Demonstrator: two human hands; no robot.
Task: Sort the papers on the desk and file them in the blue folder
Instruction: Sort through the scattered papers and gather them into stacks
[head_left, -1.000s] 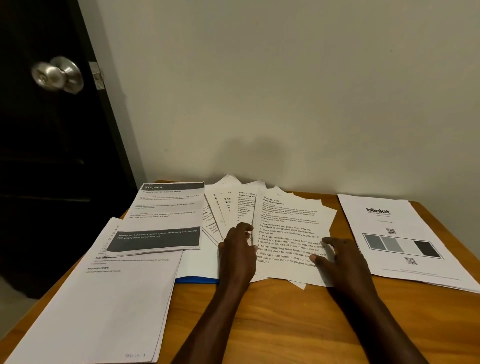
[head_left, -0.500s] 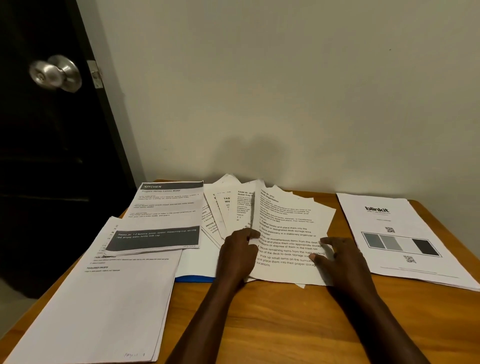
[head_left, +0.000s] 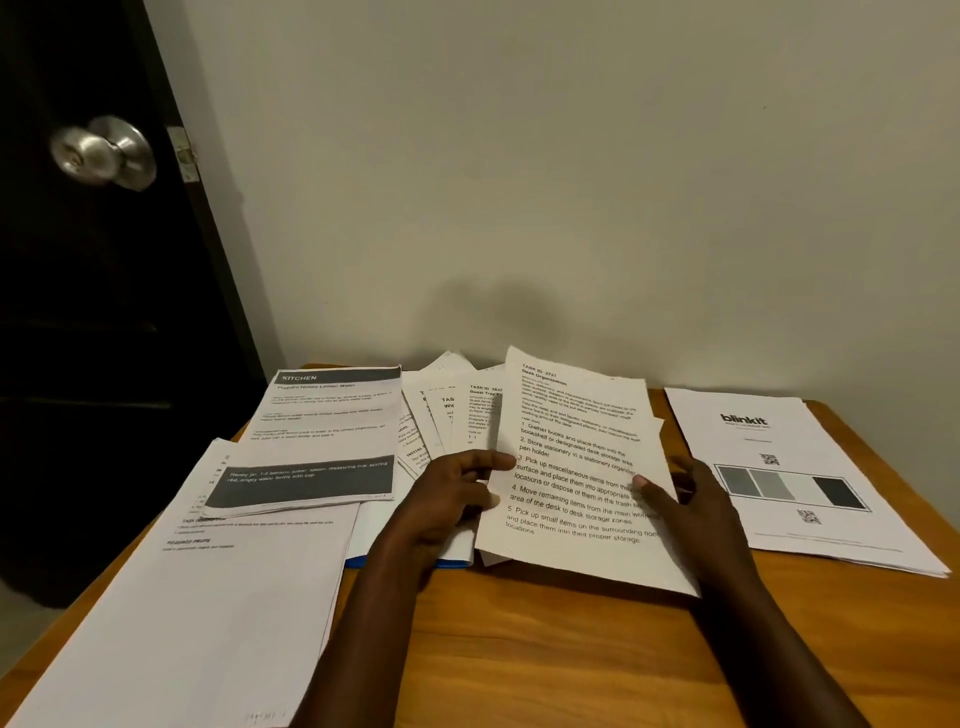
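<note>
1. Wood grain, warm orange-brown and smooth, ran across the desk (head_left: 519, 649) on my feed; a plain matte wall (head_left: 571, 182) stood behind it.
2. A thin white sheet (head_left: 571, 467) of printed, numbered text was tilted, its far end lifted off the desk and its near edge low, with a slight curl along its length.
3. My left hand (head_left: 447, 499) was at the sheet's left edge, fingers curled round it, forefinger tip on the printed face.
4. My right hand (head_left: 696, 509) pinched the right edge: thumb flat on top, the other fingers loosely spread behind the paper.
5. Behind the sheet lay a fan of papers (head_left: 457, 410), overlapping flat rectangles with bold headings.
6. The folder (head_left: 405, 564) showed only as a narrow blue strip under those papers, just beside my left wrist.
7. A kitchen page (head_left: 322, 431) with dark grey bands lay on the left, overlapping a large, mostly blank stack (head_left: 208, 597) that ran to the near left corner.
8. A blinkit page (head_left: 789, 467) with four grey-to-black squares topped a neat pile on the right.
9. At far left, a dark door (head_left: 78, 312) carried a round brushed-metal knob (head_left: 104, 153).
</note>
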